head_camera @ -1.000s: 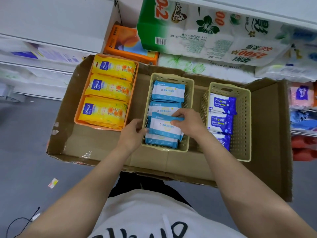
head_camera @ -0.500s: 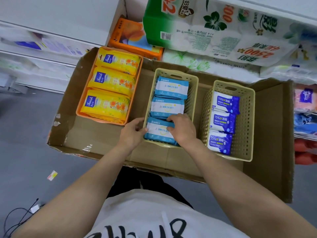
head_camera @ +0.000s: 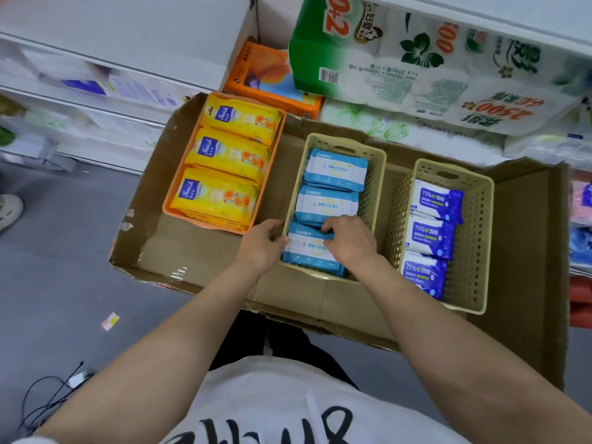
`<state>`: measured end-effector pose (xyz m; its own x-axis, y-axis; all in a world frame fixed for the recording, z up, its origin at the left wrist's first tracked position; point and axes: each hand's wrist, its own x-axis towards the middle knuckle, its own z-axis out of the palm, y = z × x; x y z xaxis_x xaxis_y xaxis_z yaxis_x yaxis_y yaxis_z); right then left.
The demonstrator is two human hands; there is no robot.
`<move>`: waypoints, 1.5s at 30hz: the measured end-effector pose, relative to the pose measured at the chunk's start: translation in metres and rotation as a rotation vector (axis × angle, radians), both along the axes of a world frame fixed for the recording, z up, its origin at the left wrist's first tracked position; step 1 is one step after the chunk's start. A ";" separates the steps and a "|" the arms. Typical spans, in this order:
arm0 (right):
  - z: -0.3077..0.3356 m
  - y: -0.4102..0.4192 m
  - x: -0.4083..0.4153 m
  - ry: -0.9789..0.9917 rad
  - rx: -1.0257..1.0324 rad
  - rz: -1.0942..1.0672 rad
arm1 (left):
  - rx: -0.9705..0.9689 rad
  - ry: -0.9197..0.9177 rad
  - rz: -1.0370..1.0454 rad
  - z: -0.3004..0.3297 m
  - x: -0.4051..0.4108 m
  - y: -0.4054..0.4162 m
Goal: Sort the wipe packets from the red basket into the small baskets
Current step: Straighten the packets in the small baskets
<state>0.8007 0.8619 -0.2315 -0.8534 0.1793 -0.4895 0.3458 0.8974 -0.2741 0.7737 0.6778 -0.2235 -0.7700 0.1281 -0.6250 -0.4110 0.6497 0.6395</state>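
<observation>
three baskets (head_camera: 374, 161) stand side by side in a cardboard tray (head_camera: 525, 251), packets (head_camera: 333, 168) inside.

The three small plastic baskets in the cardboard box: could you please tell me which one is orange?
The orange basket on the left, filled with yellow packets; the other two are pale yellow-green.

The tray (head_camera: 205, 277) is rough brown cardboard, matt, with torn edges. The two beige baskets (head_camera: 374, 174) are perforated plastic with a dull sheen; the orange basket (head_camera: 278, 136) is smooth plastic. The yellow packets (head_camera: 224, 152), pale blue packets (head_camera: 333, 169) and dark blue packets (head_camera: 431, 238) are glossy, crinkled plastic film. The floor (head_camera: 57, 267) is matt grey.
</observation>
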 end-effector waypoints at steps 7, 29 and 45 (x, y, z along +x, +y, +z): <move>0.036 -0.035 -0.033 0.263 -0.031 -0.191 | 0.009 0.432 0.019 0.034 -0.038 -0.024; 0.018 -0.162 -0.081 0.213 -0.086 -0.083 | -0.047 0.315 -0.368 0.007 -0.131 -0.164; 0.012 -0.145 -0.124 0.292 -0.086 -0.041 | -0.221 0.641 -0.678 -0.012 -0.124 -0.154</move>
<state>0.6763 0.7165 -0.2198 -0.9532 0.1847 -0.2393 0.2763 0.8537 -0.4413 0.6492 0.5240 -0.2358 -0.7794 0.6019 -0.1743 0.4821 0.7536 0.4468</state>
